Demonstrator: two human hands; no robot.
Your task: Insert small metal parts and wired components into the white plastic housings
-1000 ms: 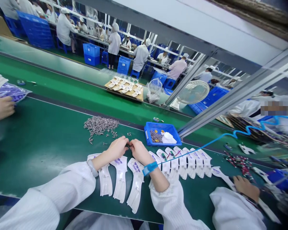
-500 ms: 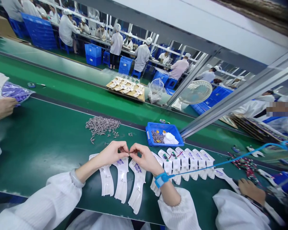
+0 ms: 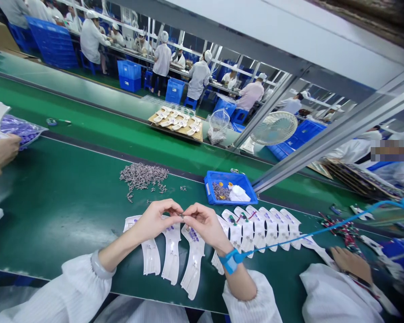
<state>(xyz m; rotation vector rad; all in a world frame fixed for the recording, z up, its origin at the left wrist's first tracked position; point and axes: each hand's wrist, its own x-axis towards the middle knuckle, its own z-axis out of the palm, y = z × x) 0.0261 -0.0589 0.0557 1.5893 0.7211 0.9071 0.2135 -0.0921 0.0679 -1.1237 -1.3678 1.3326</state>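
Observation:
My left hand (image 3: 160,219) and my right hand (image 3: 204,223) meet at their fingertips above several white curved plastic shells (image 3: 192,264). Both hands are pinched around a small metallic piece (image 3: 182,216), too small to make out clearly. A blue wrist strap (image 3: 231,261) with a blue cord circles my right wrist. Beyond my hands, a heap of small metal parts (image 3: 143,176) lies on the green table (image 3: 70,202). To the right, more white shells (image 3: 271,229) stand in a row, some with small green boards and red wires.
A blue tray (image 3: 209,193) holds small parts and a white bag. Behind it runs a green belt (image 3: 117,139). A co-worker's hand (image 3: 352,264) is at the right, another (image 3: 2,154) at the left by a bag of purple parts (image 3: 20,130). A metal post (image 3: 299,134) slants across.
My fingertips have shifted slightly around the small piece, still together. On the belt, small tools have moved to the right. The co-worker's right-side hand has moved a little left.

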